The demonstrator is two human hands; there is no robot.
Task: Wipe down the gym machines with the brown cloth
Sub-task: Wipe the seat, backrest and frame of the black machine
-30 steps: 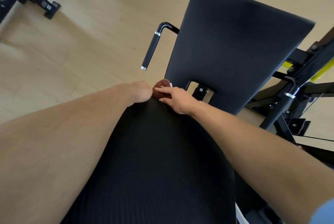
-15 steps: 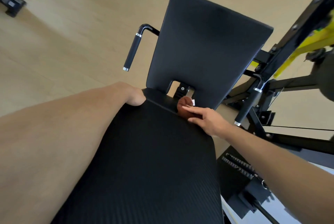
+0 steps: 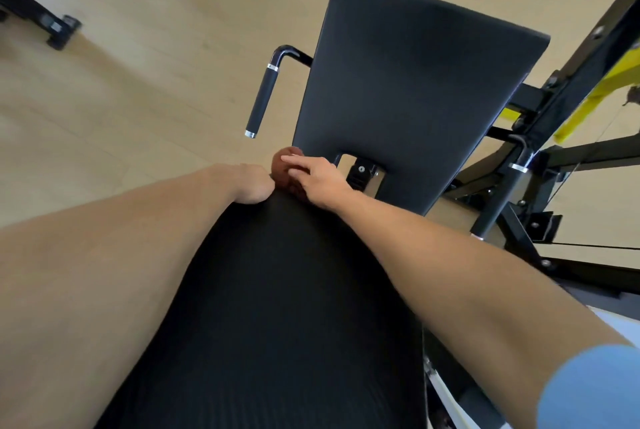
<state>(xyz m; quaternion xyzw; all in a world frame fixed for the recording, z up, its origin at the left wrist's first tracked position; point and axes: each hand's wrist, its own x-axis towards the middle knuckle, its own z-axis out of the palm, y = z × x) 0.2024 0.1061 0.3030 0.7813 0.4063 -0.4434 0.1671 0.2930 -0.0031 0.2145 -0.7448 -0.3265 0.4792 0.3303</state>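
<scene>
**Cloth at the far edge of the pad, most of the machine unwiped**

The brown cloth (image 3: pixel 286 172) sits bunched at the far end of the ribbed black pad (image 3: pixel 277 307), right where that pad meets the lower edge of the smooth seat pad (image 3: pixel 408 92) beyond it. Judging by that position, the work is on the seam between the two pads — nothing shows whether the ribbed surface is already clean, and no streaks or damp marks can be made out. The side handle (image 3: pixel 262 99), the black frame (image 3: pixel 533 165) and the yellow parts on the right all look untouched, so a good share of the job appears to remain.

The right hand (image 3: pixel 320 179) lies over the cloth with its fingers curled down around the wad, pressing it against the pad edge — closed on it rather than spread flat. The left hand (image 3: pixel 251 182) rests at the pad's far left corner, just beside the cloth and possibly touching it; its fingers fold out of sight over the edge, so whether they grip anything I cannot tell.
</scene>
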